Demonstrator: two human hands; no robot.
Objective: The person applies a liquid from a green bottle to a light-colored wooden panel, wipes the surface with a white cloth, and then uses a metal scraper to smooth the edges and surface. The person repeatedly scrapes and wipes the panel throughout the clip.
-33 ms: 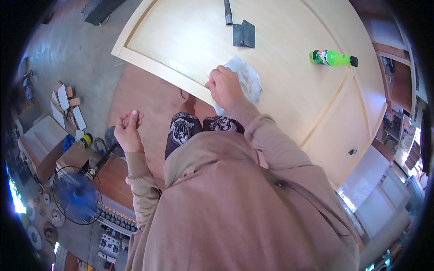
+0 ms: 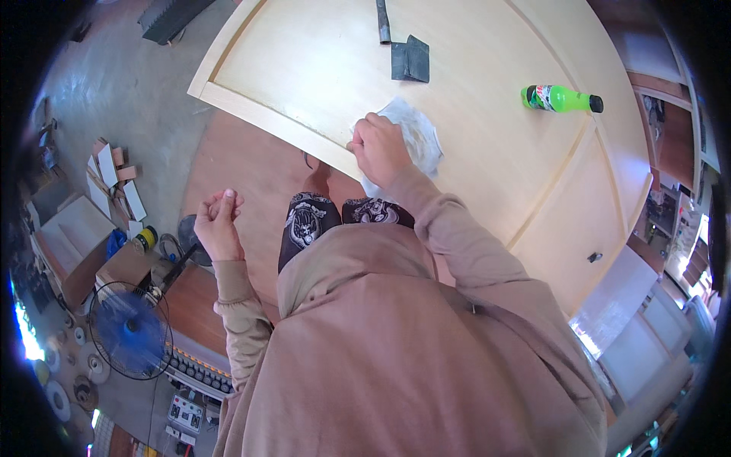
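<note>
My right hand (image 2: 378, 147) rests at the near edge of a pale wooden panel (image 2: 487, 122), fingers bent and pinched together; what is in them, if anything, is hidden. Under and beside that hand lies a crumpled white sheet (image 2: 418, 135) with brownish smears, paper or cloth. Left of the panel, my left hand (image 2: 219, 225) is raised in the air, its fingers curled and the thumb pressed against them. Whether it holds something small does not show. Beyond the right hand, a folded dark sheet (image 2: 411, 59) that looks like sandpaper lies on the panel.
A dark tube-like piece (image 2: 384, 21) lies past the dark sheet. On the right of the panel lies a green bottle (image 2: 563, 98) with a black cap, and nearer, a small dark object (image 2: 595, 257). A blue fan (image 2: 131, 324) and stacked board offcuts (image 2: 110, 171) stand to the left.
</note>
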